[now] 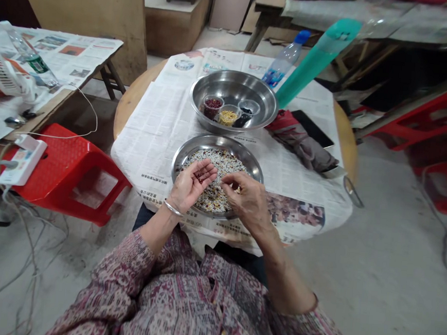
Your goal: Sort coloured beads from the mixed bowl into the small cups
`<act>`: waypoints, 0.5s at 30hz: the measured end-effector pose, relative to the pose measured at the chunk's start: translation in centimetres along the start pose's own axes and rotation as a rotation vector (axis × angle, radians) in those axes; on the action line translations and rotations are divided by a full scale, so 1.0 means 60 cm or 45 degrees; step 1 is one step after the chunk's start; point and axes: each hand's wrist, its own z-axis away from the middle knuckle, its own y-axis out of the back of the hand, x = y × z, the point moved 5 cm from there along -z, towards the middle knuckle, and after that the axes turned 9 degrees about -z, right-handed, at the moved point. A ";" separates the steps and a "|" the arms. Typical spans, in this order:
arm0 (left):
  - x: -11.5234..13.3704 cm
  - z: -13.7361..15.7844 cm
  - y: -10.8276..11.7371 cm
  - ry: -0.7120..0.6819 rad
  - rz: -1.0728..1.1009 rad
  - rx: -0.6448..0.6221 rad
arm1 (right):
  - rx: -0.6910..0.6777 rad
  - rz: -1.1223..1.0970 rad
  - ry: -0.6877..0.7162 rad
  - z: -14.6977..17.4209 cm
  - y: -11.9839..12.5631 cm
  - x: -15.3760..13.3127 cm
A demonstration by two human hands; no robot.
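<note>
While left hand [189,186] cradles small dark-red beans [197,178] palm-up over shallow round steel tray [252,159], likely against scattering, right hand [247,195], fingertips narrow, hovers above tray's mixed white-and-dark grains [224,162], grip untellable; beyond tray, deep round steel basin [224,85] groups 3 clear cups [250,106], presumably separating colours.

Grain pan [255,161] as clock centre: you're getting bare newspaper [149,125] at 9–10 and 3–4 o'clock for passing. Deep bowl [230,83] is blocking 12, just beyond the pan. Bottle [284,63] and teal tube [312,63] are rising at 1; red-grey cloth bundle [306,144] is crowding 2, dark phone [315,128] lying beside it. Over the pan, your left hand [193,184] and right hand [247,196] are leaving only a slim gap.
</note>
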 end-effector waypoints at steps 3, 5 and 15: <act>0.000 0.000 0.001 0.001 0.006 0.019 | -0.032 -0.003 -0.036 -0.003 -0.001 0.001; 0.000 0.000 0.002 -0.004 0.003 0.023 | -0.103 0.022 -0.084 0.000 -0.006 0.005; 0.000 -0.001 0.002 -0.017 -0.009 0.003 | -0.061 -0.348 -0.354 0.015 -0.011 0.025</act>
